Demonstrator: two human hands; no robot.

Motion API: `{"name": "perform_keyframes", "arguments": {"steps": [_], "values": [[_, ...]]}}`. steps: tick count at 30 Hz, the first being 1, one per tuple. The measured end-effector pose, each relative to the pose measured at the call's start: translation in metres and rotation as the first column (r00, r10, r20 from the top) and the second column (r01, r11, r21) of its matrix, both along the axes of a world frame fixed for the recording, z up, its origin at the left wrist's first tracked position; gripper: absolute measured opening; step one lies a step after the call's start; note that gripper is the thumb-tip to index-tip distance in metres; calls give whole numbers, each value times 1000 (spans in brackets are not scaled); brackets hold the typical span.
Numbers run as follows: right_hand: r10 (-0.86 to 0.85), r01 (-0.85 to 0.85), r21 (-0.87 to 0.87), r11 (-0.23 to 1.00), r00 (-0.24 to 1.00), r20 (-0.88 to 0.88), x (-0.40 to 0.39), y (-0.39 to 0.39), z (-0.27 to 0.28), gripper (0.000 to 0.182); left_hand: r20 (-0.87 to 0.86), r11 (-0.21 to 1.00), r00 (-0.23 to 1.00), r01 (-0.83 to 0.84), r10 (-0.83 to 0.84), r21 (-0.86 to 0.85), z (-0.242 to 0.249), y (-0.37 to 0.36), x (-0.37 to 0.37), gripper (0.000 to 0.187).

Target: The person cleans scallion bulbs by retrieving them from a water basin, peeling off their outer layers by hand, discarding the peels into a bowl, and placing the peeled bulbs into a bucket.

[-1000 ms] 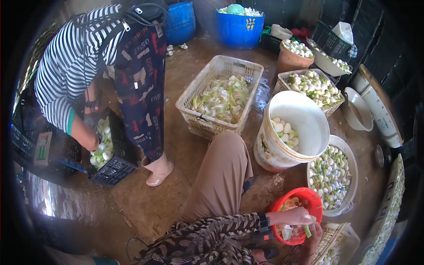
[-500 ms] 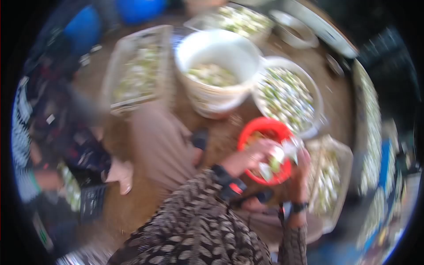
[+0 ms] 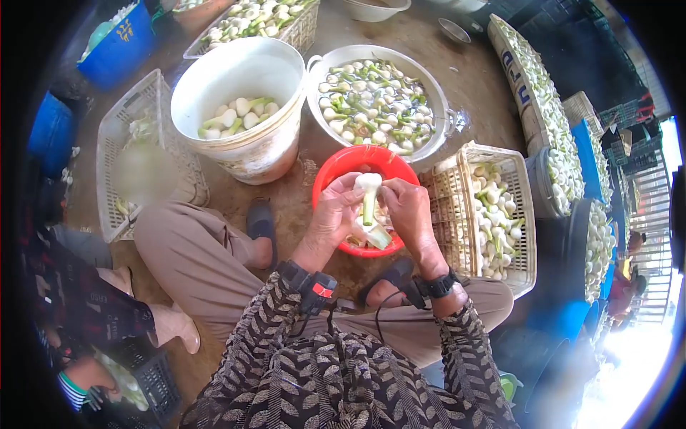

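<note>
A fresh garlic bulb point(image 3: 369, 183) with a white head and short green stem is held up in the middle of the head view. My left hand point(image 3: 333, 214) pinches it from the left side. On the other side, my right hand point(image 3: 410, 214) has its fingers curled against the bulb, thumb and forefinger pressed together. A loose strip of pale green outer skin point(image 3: 377, 236) hangs below the stem. Directly beneath both hands is a red basin point(image 3: 330, 168), with peelings in it partly hidden by the hands.
Garlic bulbs lie in a white bucket point(image 3: 189, 93), a water-filled metal basin point(image 3: 314, 89) and a plastic crate point(image 3: 525, 268) on my right. Another crate point(image 3: 107, 143) stands at left. A co-worker's hand point(image 3: 89, 375) and boot point(image 3: 175, 325) show at lower left.
The view has swung and sharpened, so the containers sit elsewhere in it. Both hands have come closer together, and the garlic bulb is now upright between them above the red basin.
</note>
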State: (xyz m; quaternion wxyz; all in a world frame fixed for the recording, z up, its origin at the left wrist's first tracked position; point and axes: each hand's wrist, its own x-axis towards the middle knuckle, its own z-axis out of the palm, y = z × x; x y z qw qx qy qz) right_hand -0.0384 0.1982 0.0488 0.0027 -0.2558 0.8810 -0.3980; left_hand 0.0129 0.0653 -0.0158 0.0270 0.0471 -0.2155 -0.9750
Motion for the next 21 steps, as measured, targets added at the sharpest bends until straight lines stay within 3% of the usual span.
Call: {"name": "perform_keyframes", "arguments": {"steps": [1, 3, 4, 6, 7, 9, 10, 12, 14, 15, 16, 17, 18, 19, 20, 21], "values": [[0, 0, -3, 1000, 1000, 2, -1, -2, -3, 12, 2, 1000, 1000, 0, 0, -3, 1, 0, 0, 34], [-53, 93, 195, 976, 978, -202, 0, -4, -7, 10, -9, 1000, 1000, -26, 26, -12, 4, 0, 3, 34], [-52, 93, 195, 976, 978, -202, -5, -2, -14, 10, -9, 1000, 1000, -27, 27, -13, 6, 0, 4, 34], [-114, 129, -110, 986, 984, 134, -14, -1, -20, 10, 61, 992, 997, 49, -56, 116, 15, -2, 4, 34], [-60, 162, -255, 953, 929, 364, -13, 3, -14, 10, 59, 992, 997, 47, -55, 118, 21, -4, 4, 34], [40, 111, -324, 939, 905, 424, -13, 6, -6, 9, 121, 942, 943, 322, -311, -89, 28, -9, 5, 36], [140, 70, -398, 915, 870, 474, -13, 9, -4, 9, 124, 942, 942, 323, -312, -87, 24, -11, 5, 36], [220, 65, -480, 875, 830, 513, -20, 17, -3, 10, 221, 790, 894, 449, -391, -418, 12, -14, 3, 38], [97, 275, -628, 728, 866, 491, -29, 24, 7, 12, 177, 830, 903, 429, -391, -357, 1, -14, 4, 43], [109, 357, -706, 611, 846, 522, -42, 38, -1, 14, 121, 872, 926, 378, -358, -311, -2, -13, 6, 46], [124, 444, -716, 539, 799, 589, -31, 33, 24, 14, 68, 909, 946, 324, -317, -263, 1, -14, 9, 49], [20, 317, -511, 799, 835, 550, -42, 41, 14, 16, 55, 912, 948, 317, -314, -259, 4, -14, 11, 51], [-63, 189, -223, 956, 878, 474, -53, 49, 1, 18, 58, 913, 949, 315, -311, -260, 4, -14, 12, 51], [-62, 188, -224, 956, 878, 475, -52, 48, -6, 18, 34, 917, 953, 299, -301, -265, 3, -13, 11, 49], [-77, 69, 40, 997, 969, 237, -48, 49, -14, 21, 5, 920, 956, 283, -292, -270, 3, -12, 9, 46], [-14, 18, 323, 946, 1000, -15, -46, 46, -16, 24, -3, 920, 956, 281, -293, -274, 2, -13, 6, 46]]}}
